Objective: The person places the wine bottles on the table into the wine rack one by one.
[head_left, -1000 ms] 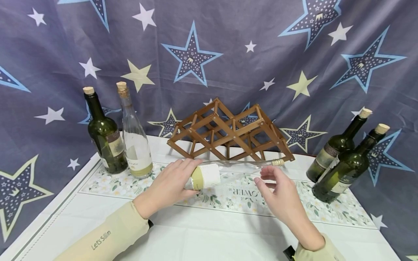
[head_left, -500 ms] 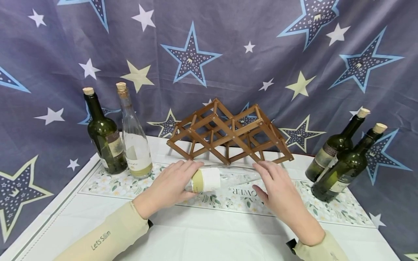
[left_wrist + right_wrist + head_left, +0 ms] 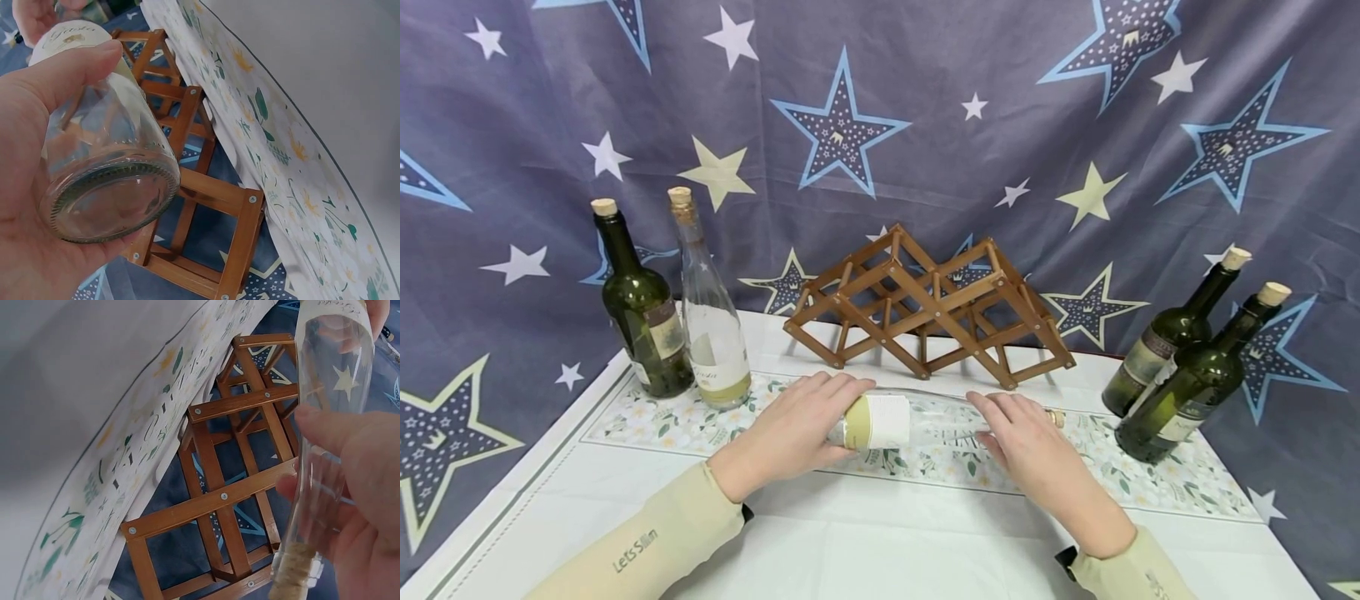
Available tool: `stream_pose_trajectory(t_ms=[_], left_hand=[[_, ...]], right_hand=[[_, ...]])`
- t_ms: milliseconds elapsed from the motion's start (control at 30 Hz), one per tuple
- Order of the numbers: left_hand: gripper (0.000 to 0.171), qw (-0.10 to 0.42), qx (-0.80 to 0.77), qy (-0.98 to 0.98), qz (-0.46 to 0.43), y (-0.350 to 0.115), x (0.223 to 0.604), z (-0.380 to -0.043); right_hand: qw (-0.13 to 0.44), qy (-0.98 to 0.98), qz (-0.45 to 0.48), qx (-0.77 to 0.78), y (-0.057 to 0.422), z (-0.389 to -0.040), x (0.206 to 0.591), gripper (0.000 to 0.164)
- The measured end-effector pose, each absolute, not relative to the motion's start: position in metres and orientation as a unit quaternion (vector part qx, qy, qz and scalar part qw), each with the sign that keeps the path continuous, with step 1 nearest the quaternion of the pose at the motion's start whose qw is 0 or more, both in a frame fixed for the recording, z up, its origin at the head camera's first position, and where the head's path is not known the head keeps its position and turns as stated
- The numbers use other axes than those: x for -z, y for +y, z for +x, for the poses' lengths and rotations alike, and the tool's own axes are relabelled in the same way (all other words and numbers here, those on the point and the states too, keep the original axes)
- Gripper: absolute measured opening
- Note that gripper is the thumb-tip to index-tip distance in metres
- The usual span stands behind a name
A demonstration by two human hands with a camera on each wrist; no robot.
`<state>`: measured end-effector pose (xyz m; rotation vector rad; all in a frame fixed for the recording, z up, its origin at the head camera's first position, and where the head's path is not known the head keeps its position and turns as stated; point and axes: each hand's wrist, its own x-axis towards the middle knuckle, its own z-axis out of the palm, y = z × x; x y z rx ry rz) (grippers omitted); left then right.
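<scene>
A clear glass wine bottle (image 3: 934, 418) with a white and yellow-green label lies sideways between both hands, its cork (image 3: 1057, 417) to the right. My left hand (image 3: 797, 423) grips the bottle's base end, with the thumb and fingers curled round it; the round glass bottom (image 3: 112, 203) shows in the left wrist view. My right hand (image 3: 1033, 442) holds the bottle by its shoulder and neck (image 3: 322, 481), thumb on one side and fingertips on the other. Just behind the bottle stands a brown wooden folding wine rack (image 3: 925, 308), its diamond-shaped openings holding no bottles.
On the left stand a corked green bottle (image 3: 643, 317) and a corked clear bottle (image 3: 713, 342). Two corked green bottles (image 3: 1172, 333) stand on the right. A floral runner (image 3: 1150, 479) lies across the white tablecloth (image 3: 880, 542); a starry curtain (image 3: 925, 67) hangs behind.
My right hand has gone from hovering open beside the bottle's neck to holding it. The bottle has come slightly nearer and its corked end has lowered. The left hand keeps its grip.
</scene>
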<state>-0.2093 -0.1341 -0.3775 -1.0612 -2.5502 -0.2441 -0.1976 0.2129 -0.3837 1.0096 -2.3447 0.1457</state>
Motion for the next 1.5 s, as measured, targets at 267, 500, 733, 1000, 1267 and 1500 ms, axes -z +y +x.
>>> stream_pose_trajectory(t_ms=[267, 500, 733, 1000, 1267, 1500], left_hand=[[0.094, 0.181, 0.1, -0.902, -0.379, -0.135, 0.378, -0.211], [0.094, 0.189, 0.095, -0.903, -0.373, -0.136, 0.379, -0.214], [0.091, 0.204, 0.097, -0.903, -0.365, -0.136, 0.378, -0.217], [0.09, 0.206, 0.115, -0.899, -0.369, -0.138, 0.378, -0.217], [0.086, 0.207, 0.119, -0.903, -0.358, -0.14, 0.377, -0.216], [0.091, 0.212, 0.115, -0.906, -0.349, -0.14, 0.379, -0.217]], right_hand=[[0.254, -0.882, 0.393, -0.063, 0.216, -0.198, 0.383, 0.054], [0.255, -0.882, 0.392, -0.063, 0.219, -0.196, 0.383, 0.052], [0.264, -0.882, 0.384, -0.063, 0.223, -0.19, 0.384, 0.053], [0.261, -0.885, 0.381, -0.059, 0.229, -0.187, 0.387, 0.056], [0.245, -0.897, 0.363, -0.063, 0.24, -0.185, 0.39, 0.058], [0.225, -0.907, 0.35, -0.07, 0.249, -0.182, 0.394, 0.058]])
